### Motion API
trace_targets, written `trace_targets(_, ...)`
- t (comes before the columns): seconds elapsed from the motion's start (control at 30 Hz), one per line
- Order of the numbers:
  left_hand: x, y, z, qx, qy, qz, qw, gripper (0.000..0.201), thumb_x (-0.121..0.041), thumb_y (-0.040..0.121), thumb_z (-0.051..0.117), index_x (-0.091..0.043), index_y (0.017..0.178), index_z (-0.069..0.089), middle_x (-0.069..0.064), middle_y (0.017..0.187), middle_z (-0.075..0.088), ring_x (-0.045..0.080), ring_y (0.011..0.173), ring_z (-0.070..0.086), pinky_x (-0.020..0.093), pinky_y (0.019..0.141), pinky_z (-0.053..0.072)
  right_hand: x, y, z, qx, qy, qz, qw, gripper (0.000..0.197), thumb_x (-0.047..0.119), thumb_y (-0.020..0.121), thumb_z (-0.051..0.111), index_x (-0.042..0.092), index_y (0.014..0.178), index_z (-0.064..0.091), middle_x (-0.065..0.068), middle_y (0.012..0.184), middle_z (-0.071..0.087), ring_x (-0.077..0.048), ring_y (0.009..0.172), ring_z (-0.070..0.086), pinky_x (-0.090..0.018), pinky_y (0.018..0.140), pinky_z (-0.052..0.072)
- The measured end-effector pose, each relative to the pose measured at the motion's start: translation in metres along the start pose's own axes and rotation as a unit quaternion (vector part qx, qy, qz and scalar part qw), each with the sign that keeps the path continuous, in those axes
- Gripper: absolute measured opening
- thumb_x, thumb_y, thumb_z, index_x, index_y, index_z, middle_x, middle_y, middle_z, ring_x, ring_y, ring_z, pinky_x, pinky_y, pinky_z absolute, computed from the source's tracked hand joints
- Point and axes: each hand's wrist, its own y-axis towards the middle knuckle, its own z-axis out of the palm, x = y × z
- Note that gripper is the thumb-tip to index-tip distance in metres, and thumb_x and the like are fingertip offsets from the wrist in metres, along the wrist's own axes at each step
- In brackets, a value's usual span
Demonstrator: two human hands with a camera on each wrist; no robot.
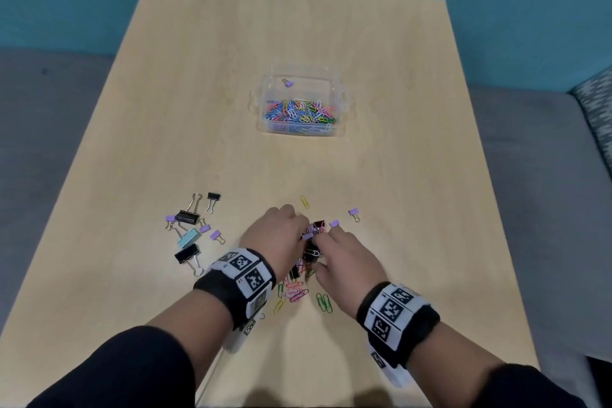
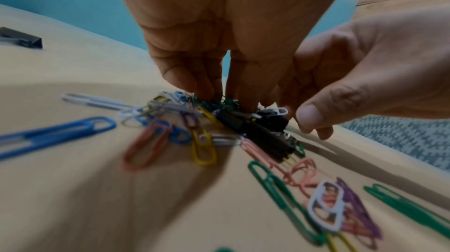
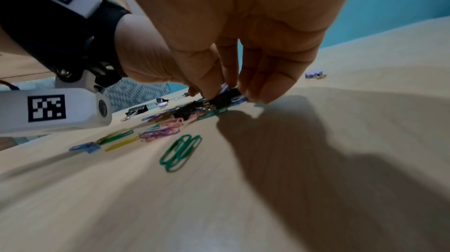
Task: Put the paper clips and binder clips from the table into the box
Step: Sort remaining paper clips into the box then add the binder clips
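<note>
A clear plastic box stands mid-table, with coloured paper clips in its near compartment and one purple binder clip behind them. Near the front edge lies a heap of clips, black and purple binder clips mixed with paper clips. My left hand curls its fingers down into the heap from the left. My right hand closes on it from the right, its thumb and fingers pinching a black binder clip. Loose paper clips lie just behind the hands.
A group of black, teal and purple binder clips lies left of my hands. One purple binder clip and a yellow paper clip lie beyond them. Two green paper clips sit by my right wrist. A grey couch surrounds the table.
</note>
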Motion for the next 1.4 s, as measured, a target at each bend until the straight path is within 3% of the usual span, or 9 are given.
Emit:
trace_targets(0.37, -0.008, 0.009, -0.007, 0.003, -0.02, -0.01, 1.0, 0.009, -0.021, 0.084, 0.05, -0.018, 0.077, 0.044, 0.0, 0.083, 0.039, 0.022, 0.075, 0.044, 0.03, 0.059, 0.03, 0.005, 0.016, 0.005, 0.002, -0.009, 0.053, 0.999, 0.026, 0.019, 0.085, 0.051, 0.018, 0.11, 0.047, -0.002, 0.115, 0.047, -0.023, 0.099, 0.047, -0.03, 0.069, 0.039)
trace_targets(0.6, -0.013, 0.013, -0.01, 0.025, -0.112, -0.074, 0.991, 0.017, -0.029, 0.086, 0.056, -0.016, 0.078, 0.051, 0.002, 0.08, 0.053, 0.021, 0.071, 0.05, 0.034, 0.061, 0.042, 0.0, 0.019, -0.006, 0.019, 0.092, 0.101, 0.991, 0.026, 0.024, 0.076, 0.058, 0.022, 0.098, 0.046, 0.003, 0.101, 0.046, -0.02, 0.091, 0.05, -0.029, 0.066, 0.034)
trace_targets(0.7, -0.013, 0.01, -0.013, 0.007, -0.159, -0.084, 0.984, 0.015, -0.03, 0.086, 0.059, -0.019, 0.077, 0.055, -0.003, 0.075, 0.058, 0.019, 0.07, 0.055, 0.034, 0.063, 0.045, -0.002, 0.017, -0.013, 0.027, 0.168, 0.135, 0.976, 0.023, 0.029, 0.072, 0.062, 0.025, 0.084, 0.043, 0.006, 0.087, 0.053, -0.016, 0.075, 0.051, -0.029, 0.059, 0.036)
trace_targets(0.83, -0.006, 0.006, -0.019, -0.027, -0.245, -0.121, 0.962, 0.012, -0.028, 0.082, 0.063, -0.025, 0.073, 0.055, -0.006, 0.067, 0.06, 0.014, 0.065, 0.058, 0.032, 0.061, 0.048, -0.007, 0.017, -0.02, 0.042, 0.322, 0.208, 0.923, 0.026, 0.034, 0.068, 0.068, 0.018, 0.079, 0.051, 0.005, 0.067, 0.058, -0.014, 0.06, 0.052, -0.03, 0.057, 0.041)
trace_targets(0.97, 0.004, 0.005, -0.025, -0.048, -0.373, -0.168, 0.911, 0.008, -0.019, 0.082, 0.065, -0.024, 0.078, 0.06, -0.001, 0.066, 0.062, 0.017, 0.059, 0.056, 0.033, 0.061, 0.048, -0.011, 0.015, -0.027, 0.08, 0.502, 0.272, 0.817, 0.03, 0.031, 0.067, 0.075, 0.014, 0.077, 0.053, -0.007, 0.068, 0.064, -0.021, 0.06, 0.053, -0.03, 0.053, 0.038)
trace_targets(1.07, 0.012, 0.004, -0.029, -0.054, -0.451, -0.206, 0.867, 0.007, -0.011, 0.083, 0.062, -0.018, 0.083, 0.062, 0.007, 0.065, 0.062, 0.018, 0.056, 0.056, 0.031, 0.055, 0.043, -0.013, 0.011, -0.03, 0.109, 0.609, 0.303, 0.725, 0.025, 0.018, 0.079, 0.075, 0.011, 0.08, 0.051, -0.014, 0.075, 0.065, -0.022, 0.057, 0.054, -0.027, 0.047, 0.042)
trace_targets(1.17, 0.021, 0.001, -0.033, -0.056, -0.491, -0.242, 0.835, 0.008, -0.007, 0.082, 0.061, -0.014, 0.085, 0.062, 0.01, 0.066, 0.063, 0.017, 0.052, 0.056, 0.024, 0.049, 0.039, -0.013, 0.008, -0.032, 0.108, 0.655, 0.318, 0.677, 0.017, 0.011, 0.083, 0.07, 0.01, 0.078, 0.054, -0.014, 0.072, 0.063, -0.02, 0.055, 0.056, -0.025, 0.048, 0.048)
trace_targets(1.27, 0.037, -0.002, -0.035, -0.062, -0.468, -0.271, 0.839, 0.014, -0.003, 0.08, 0.057, -0.013, 0.088, 0.063, 0.011, 0.065, 0.064, 0.014, 0.046, 0.053, 0.024, 0.049, 0.04, -0.012, 0.006, -0.03, 0.103, 0.663, 0.33, 0.664, 0.011, 0.011, 0.086, 0.065, 0.008, 0.079, 0.057, -0.013, 0.068, 0.062, -0.02, 0.055, 0.056, -0.026, 0.051, 0.049)
trace_targets(1.4, 0.056, -0.006, -0.036, -0.1, -0.338, -0.292, 0.889, 0.012, -0.012, 0.081, 0.056, -0.02, 0.088, 0.061, 0.003, 0.068, 0.068, 0.022, 0.062, 0.062, 0.034, 0.062, 0.049, -0.011, 0.002, -0.031, 0.11, 0.684, 0.362, 0.624, 0.021, 0.018, 0.088, 0.059, 0.005, 0.102, 0.053, -0.016, 0.069, 0.062, -0.024, 0.055, 0.058, -0.027, 0.047, 0.048)
